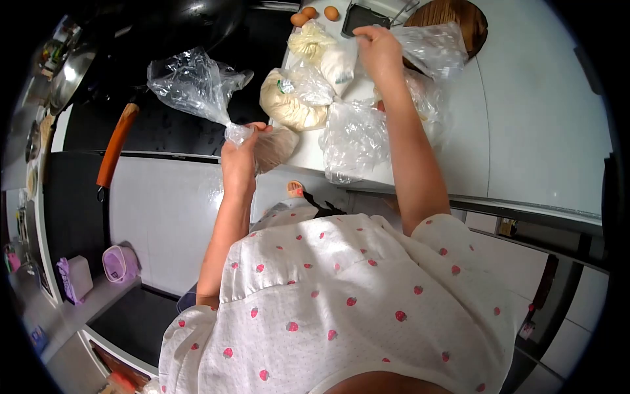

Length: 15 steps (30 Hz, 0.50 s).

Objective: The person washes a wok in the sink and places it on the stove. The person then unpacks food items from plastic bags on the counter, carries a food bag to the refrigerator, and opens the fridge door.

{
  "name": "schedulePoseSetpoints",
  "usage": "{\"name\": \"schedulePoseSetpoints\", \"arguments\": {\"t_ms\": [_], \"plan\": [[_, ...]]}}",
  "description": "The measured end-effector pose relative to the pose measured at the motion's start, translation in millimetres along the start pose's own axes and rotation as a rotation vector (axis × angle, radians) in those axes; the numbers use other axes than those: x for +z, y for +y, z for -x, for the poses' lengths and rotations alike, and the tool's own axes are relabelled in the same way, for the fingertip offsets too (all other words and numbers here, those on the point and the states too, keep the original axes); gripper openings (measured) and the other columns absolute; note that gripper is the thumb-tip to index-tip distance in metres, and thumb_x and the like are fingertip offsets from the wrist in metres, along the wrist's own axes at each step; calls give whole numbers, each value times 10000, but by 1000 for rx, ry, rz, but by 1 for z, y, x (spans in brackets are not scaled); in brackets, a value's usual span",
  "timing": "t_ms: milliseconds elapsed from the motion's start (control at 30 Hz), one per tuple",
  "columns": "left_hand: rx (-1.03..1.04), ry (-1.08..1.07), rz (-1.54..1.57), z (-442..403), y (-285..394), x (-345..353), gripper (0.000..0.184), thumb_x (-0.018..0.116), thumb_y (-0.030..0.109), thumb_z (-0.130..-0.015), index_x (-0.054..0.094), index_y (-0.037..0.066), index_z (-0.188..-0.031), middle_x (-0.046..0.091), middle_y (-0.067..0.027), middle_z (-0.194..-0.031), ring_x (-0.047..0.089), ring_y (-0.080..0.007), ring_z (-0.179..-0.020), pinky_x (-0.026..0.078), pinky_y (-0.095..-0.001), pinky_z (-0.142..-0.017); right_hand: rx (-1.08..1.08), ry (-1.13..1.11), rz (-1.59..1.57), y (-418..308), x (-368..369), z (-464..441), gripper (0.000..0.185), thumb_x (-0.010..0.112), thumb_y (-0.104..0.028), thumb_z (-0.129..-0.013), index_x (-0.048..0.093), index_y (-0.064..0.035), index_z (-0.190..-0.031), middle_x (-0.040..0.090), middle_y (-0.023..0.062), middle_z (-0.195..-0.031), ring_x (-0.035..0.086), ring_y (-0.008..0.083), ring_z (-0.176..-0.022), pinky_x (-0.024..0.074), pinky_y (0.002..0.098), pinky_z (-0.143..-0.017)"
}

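My left hand is closed round the twisted neck of a clear plastic bag with a pale beige filling, at the counter's front edge. The bag's loose open end flares out above the fist, over the black cooktop. My right hand is raised over the back of the counter, fingers bent and pressed together; what they hold, if anything, is hidden. Just beside it lies crumpled clear plastic. Between my hands sit a knotted bag of cream-coloured powder, a smaller yellowish bag and a white packet.
Three brown eggs rest at the back, near a dark tray. A round wooden board lies at the back right. At left, a pan's orange-brown handle juts past the black cooktop. Another clear bag overhangs the counter edge.
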State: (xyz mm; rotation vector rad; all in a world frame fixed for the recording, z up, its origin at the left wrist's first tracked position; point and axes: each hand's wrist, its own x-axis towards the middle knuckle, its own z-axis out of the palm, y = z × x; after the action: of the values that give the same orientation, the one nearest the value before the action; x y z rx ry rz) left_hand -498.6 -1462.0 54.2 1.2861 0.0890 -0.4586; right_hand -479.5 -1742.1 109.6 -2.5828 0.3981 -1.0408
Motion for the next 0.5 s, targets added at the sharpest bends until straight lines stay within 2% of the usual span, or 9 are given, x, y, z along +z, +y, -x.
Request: {"name": "schedulePoseSetpoints", "arguments": {"t_ms": [67,133,167,200,233,333,400,433,500], "plan": [[-10,-10,-21,-4,-3,0,131,495,82,-819,597,15,-866,630,-64,-842,521,-119,-826,367,-244,-783,-17,-153,95,-13,-8,11,244,605,-106,-740,613,-85,-983,565,142,-982,563,287,-820,448,339,-763],[7,-13,-42,-8,-8,1,146,488,81,-823,576,-3,-904,626,-101,-869,552,-156,-825,407,-266,-773,149,-390,82,-35,-9,36,260,620,-120,-734,604,-80,-991,571,143,-985,545,283,-900,438,355,-802],[18,-13,-63,-10,-8,2,170,482,80,-826,555,-22,-942,623,-139,-896,583,-193,-824,446,-288,-764,71,-493,167,-51,-15,46,286,627,-127,-727,591,-64,-1004,568,159,-995,552,284,-884,441,366,-794],[2,-8,-78,-9,-5,5,168,482,82,-830,555,-17,-946,624,-131,-887,579,-189,-821,440,-283,-764,-8,-596,253,-63,-19,53,313,635,-134,-721,578,-49,-1017,565,174,-1004,560,284,-868,444,377,-786],[6,-10,-75,-10,-5,5,168,482,82,-830,555,-17,-946,624,-131,-887,579,-189,-821,440,-283,-764,-10,-592,255,-64,-17,58,313,635,-134,-721,578,-49,-1017,565,174,-1004,560,284,-868,444,377,-786],[-13,-23,-78,-13,-5,9,171,479,85,-838,556,-11,-956,625,-123,-879,574,-177,-817,434,-280,-762,53,-700,237,-59,0,71,361,627,-126,-719,546,-11,-1051,577,201,-954,579,300,-793,461,386,-745],[-63,-21,-82,-15,-5,13,143,487,83,-838,599,24,-905,631,-61,-834,529,-108,-790,385,-233,-753,153,-896,130,-64,11,74,344,610,-111,-723,540,12,-1036,594,199,-883,590,306,-751,467,393,-720],[-65,-27,-81,-16,-5,15,143,487,83,-838,599,24,-905,631,-61,-834,529,-108,-790,385,-233,-753,111,-864,51,-75,6,76,299,577,-97,-738,541,18,-1011,599,198,-827,587,325,-771,460,409,-711],[-38,-61,12,-17,-5,20,160,480,57,-833,601,25,-932,617,-41,-828,525,-97,-775,393,-225,-724,-17,-673,-233,-88,10,91,262,554,-90,-748,543,13,-989,595,199,-823,580,343,-760,455,410,-694]]}}
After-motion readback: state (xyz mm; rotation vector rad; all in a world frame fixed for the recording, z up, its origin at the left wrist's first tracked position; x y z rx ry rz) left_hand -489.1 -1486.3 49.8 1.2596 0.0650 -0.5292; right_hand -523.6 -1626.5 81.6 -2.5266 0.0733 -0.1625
